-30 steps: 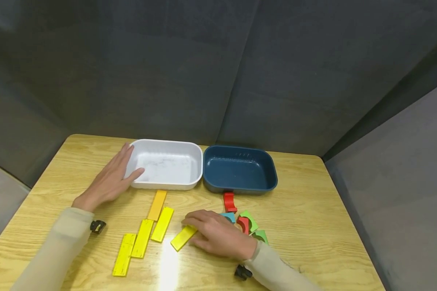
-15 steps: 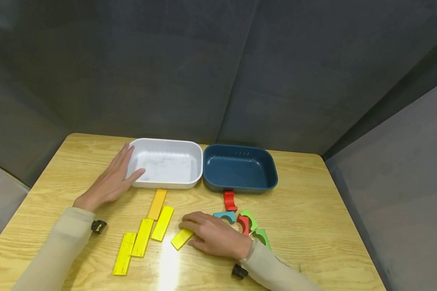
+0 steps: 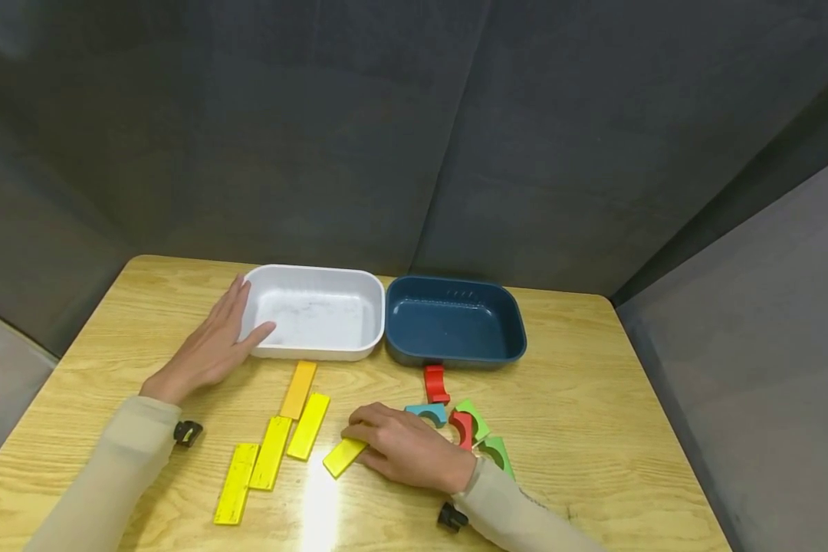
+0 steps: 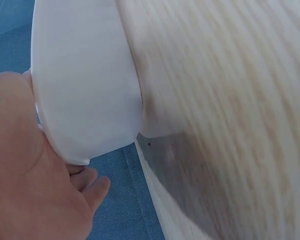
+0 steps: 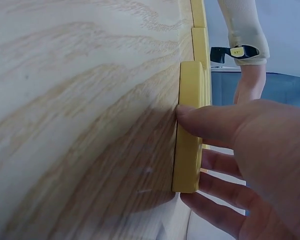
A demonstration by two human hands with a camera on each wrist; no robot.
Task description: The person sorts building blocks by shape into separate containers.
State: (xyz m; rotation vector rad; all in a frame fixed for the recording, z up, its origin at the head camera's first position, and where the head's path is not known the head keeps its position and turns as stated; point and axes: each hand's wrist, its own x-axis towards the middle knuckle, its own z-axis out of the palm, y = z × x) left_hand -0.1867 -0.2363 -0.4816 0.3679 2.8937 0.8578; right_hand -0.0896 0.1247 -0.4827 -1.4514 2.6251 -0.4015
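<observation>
My right hand [image 3: 414,448] pinches a flat yellow block [image 3: 343,458] that lies on the table. In the right wrist view the thumb presses on one long side of this yellow block [image 5: 190,140], with the fingers on the far side. My left hand [image 3: 210,341] rests at the left end of a white tub [image 3: 317,355], fingers fairly straight along the rim and thumb over the near edge. The left wrist view shows that palm [image 4: 35,165] against the tub's smooth wall [image 4: 85,85]. To the left of my right hand lie several yellow blocks [image 3: 271,452] and an orange block [image 3: 297,389].
A dark blue tub [image 3: 455,359] stands right beside the white one. Close in front of it is a red arch block [image 3: 435,383]. Beyond my right hand lie a blue arch block [image 3: 426,412], another red arch [image 3: 462,425] and two green arches [image 3: 474,418]. Dark cloth walls border the table.
My right hand has shifted slightly left, uncovering more of the blue and green arches. The yellow block in its grip has barely moved. My left hand stays at the white tub.
</observation>
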